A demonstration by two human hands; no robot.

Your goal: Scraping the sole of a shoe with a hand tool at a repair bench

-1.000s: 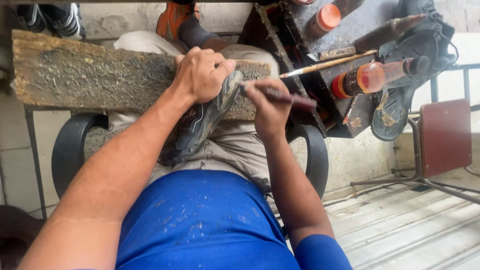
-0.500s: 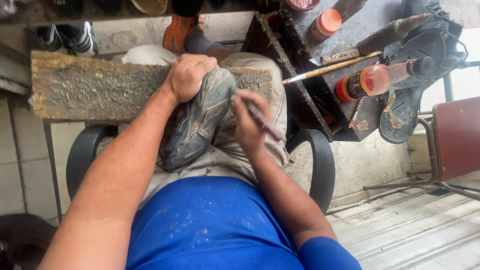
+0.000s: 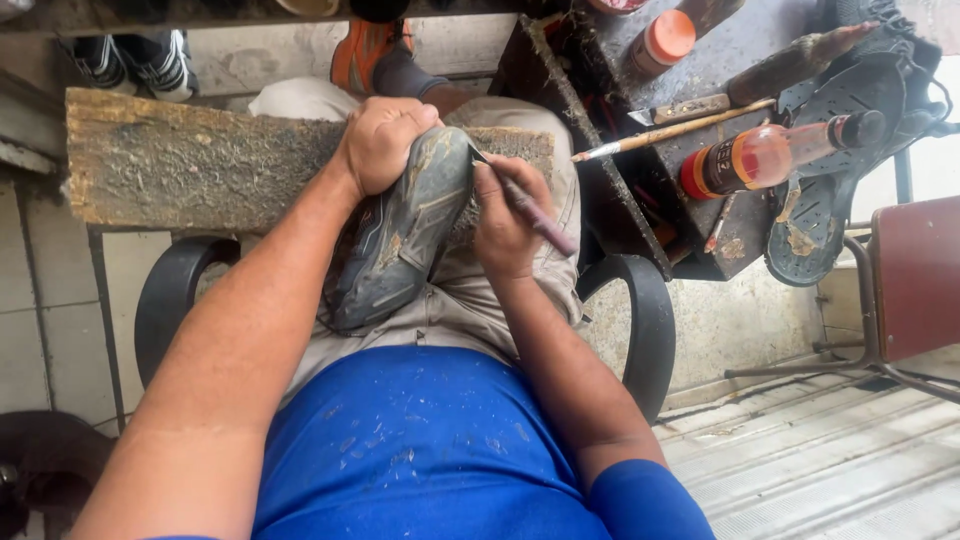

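Observation:
A worn grey sports shoe (image 3: 395, 245) lies sole-side out on my lap, its toe end resting against a rough wooden plank (image 3: 190, 165). My left hand (image 3: 382, 140) clamps over the toe end of the shoe. My right hand (image 3: 508, 220) grips a thin dark-handled tool (image 3: 530, 208) like a pen, its tip set against the shoe's edge near the toe.
A dirty dark work box (image 3: 660, 150) at the right holds an orange-capped jar (image 3: 665, 40), a thin brush (image 3: 670, 130) and a reddish bottle (image 3: 770, 155). A black sandal sole (image 3: 820, 190) leans beside it. Black chair arms (image 3: 645, 325) flank my lap. A red chair (image 3: 915, 280) stands far right.
My right hand has drawn the tool in from the right and set its tip on the shoe's edge. The left hand still holds the toe end. The view has shifted slightly.

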